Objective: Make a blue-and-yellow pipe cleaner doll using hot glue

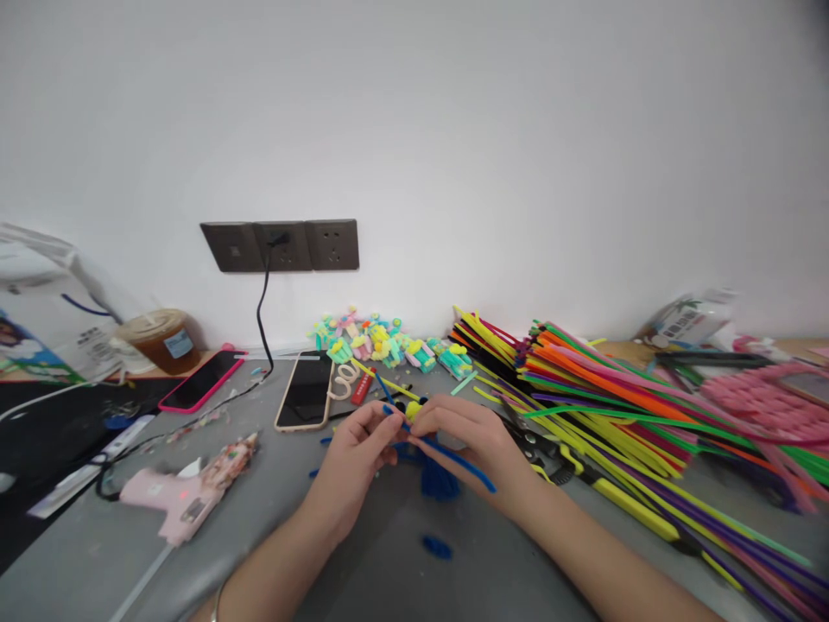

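Note:
Between my two hands runs a blue pipe cleaner [461,460], one end slanting down to the right under my right palm. My left hand [366,445] is closed, thumb and fingers pinching it near the middle of the table. My right hand [470,432] pinches the same stem just beside the left fingertips. Behind and below the fingers lie more blue pieces, among them a blue bundle [440,479]. Nearer to me a short blue piece [437,546] rests on the grey mat. A small yellow piece [413,409] shows just beyond my fingertips.
At right spreads a pile of coloured pipe cleaners [602,397], with yellow-handled pliers [625,501] before it. To the left are a pink glue gun [174,501], a white-edged phone [307,393], a pink phone [202,382] and a drink cup [159,341]. Small pastel flowers [376,341] stand by the wall.

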A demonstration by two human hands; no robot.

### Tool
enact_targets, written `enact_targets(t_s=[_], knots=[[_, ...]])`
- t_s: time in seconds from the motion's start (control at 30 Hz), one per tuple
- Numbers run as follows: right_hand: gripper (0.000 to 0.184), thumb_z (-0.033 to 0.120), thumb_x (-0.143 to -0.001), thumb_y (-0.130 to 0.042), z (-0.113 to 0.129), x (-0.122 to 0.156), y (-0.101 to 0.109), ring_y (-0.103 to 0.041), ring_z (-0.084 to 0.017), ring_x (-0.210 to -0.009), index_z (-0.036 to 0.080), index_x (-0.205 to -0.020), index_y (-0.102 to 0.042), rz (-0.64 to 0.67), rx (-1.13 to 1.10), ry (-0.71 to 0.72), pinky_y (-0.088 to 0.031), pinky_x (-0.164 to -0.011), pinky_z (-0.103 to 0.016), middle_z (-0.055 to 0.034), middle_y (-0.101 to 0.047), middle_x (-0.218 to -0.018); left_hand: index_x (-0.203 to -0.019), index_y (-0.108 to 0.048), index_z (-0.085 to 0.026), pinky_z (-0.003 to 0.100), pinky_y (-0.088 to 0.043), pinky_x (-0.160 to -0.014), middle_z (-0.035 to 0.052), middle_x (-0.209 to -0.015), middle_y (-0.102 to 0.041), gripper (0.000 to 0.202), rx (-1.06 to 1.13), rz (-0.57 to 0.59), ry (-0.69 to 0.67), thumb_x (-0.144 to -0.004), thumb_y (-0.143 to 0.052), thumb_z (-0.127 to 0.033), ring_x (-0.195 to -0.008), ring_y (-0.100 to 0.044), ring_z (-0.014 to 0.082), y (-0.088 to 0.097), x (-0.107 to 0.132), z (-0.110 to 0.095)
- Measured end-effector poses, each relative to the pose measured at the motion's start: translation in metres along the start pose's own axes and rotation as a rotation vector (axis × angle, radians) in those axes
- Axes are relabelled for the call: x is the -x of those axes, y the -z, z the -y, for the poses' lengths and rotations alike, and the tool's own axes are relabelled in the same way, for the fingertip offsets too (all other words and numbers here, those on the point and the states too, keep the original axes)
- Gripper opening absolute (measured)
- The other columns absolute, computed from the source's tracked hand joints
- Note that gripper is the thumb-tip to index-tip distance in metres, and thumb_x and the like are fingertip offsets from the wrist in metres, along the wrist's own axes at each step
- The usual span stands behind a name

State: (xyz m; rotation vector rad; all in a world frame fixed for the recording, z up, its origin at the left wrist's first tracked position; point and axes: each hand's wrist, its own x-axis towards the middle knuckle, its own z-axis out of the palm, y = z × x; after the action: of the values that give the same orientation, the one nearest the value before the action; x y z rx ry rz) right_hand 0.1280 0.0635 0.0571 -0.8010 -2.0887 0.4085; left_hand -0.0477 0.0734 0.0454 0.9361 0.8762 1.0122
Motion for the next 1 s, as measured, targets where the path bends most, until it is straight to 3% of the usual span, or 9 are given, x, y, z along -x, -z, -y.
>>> enact_targets(t_s=[0.17, 0.3, 0.43, 0.6, 0.87, 1.0], knots=[[0.014, 0.028, -0.097, -0.055, -0.003, -0.001, -0.001, -0.061, -0.017, -0.074, 0.022, -0.087, -0.063, -0.036, -0.02, -0.029, -0.048, -0.067, -0.026, -0.0052, -0.065, -0.08, -0.07, -0.066, -0.015, 0.02, -0.033, -0.052, -0.0012, -0.063, -0.061, 0.035, -0.251, 0.019, -0.108, -0.073, -0.074, -0.05, -0.053, -0.044, 0.0089, 0.006, -0.003, 0.0], [0.018, 0.031, -0.097, -0.056, -0.007, -0.002, -0.004, -0.062, -0.017, -0.072, 0.021, -0.084, -0.064, -0.05, -0.026, -0.048, -0.047, -0.065, -0.025, -0.0043, -0.066, -0.078, -0.07, -0.067, -0.015, 0.022, -0.038, -0.057, 0.0, -0.064, -0.063, 0.027, -0.39, 0.047, -0.197, -0.074, -0.071, -0.042, -0.061, -0.053, 0.0132, 0.01, -0.005, -0.002], [0.02, 0.035, -0.095, -0.058, -0.01, -0.003, -0.001, -0.064, -0.017, -0.074, 0.02, -0.084, -0.066, 0.004, -0.104, -0.087, -0.049, -0.068, -0.026, -0.0055, -0.068, -0.078, -0.069, -0.067, -0.016, 0.024, -0.042, -0.061, 0.0006, -0.064, -0.064, 0.024, -0.433, 0.045, -0.195, -0.075, -0.069, -0.039, -0.063, -0.056, 0.015, 0.009, -0.005, -0.004], [0.022, 0.037, -0.093, -0.06, -0.016, -0.004, 0.008, -0.068, -0.018, -0.078, 0.018, -0.088, -0.071, 0.145, -0.242, -0.158, -0.051, -0.072, -0.027, -0.0077, -0.073, -0.085, -0.067, -0.069, -0.016, 0.025, -0.046, -0.062, 0.0012, -0.062, -0.066, 0.024, -0.403, 0.067, -0.134, -0.073, -0.07, -0.04, -0.062, -0.059, 0.0163, 0.007, -0.006, -0.006], [0.017, 0.032, -0.086, -0.072, -0.018, -0.005, 0.015, -0.061, -0.015, -0.079, 0.016, -0.085, -0.068, 0.249, -0.599, -0.303, -0.049, -0.075, -0.026, -0.0028, -0.063, -0.085, -0.066, -0.07, -0.013, 0.023, -0.046, -0.061, 0.005, -0.068, -0.073, 0.025, -0.335, 0.337, 0.072, -0.071, -0.075, -0.037, -0.058, -0.059, 0.0122, 0.008, -0.002, -0.007], [0.019, 0.031, -0.083, -0.075, -0.018, -0.003, 0.012, -0.059, -0.014, -0.076, 0.015, -0.086, -0.066, 0.347, -0.805, -0.389, -0.048, -0.072, -0.026, -0.002, -0.062, -0.083, -0.062, -0.069, -0.013, 0.023, -0.047, -0.06, 0.0036, -0.063, -0.071, 0.023, -0.284, 0.396, 0.18, -0.067, -0.079, -0.033, -0.056, -0.059, 0.0113, 0.006, 0.002, -0.008]])
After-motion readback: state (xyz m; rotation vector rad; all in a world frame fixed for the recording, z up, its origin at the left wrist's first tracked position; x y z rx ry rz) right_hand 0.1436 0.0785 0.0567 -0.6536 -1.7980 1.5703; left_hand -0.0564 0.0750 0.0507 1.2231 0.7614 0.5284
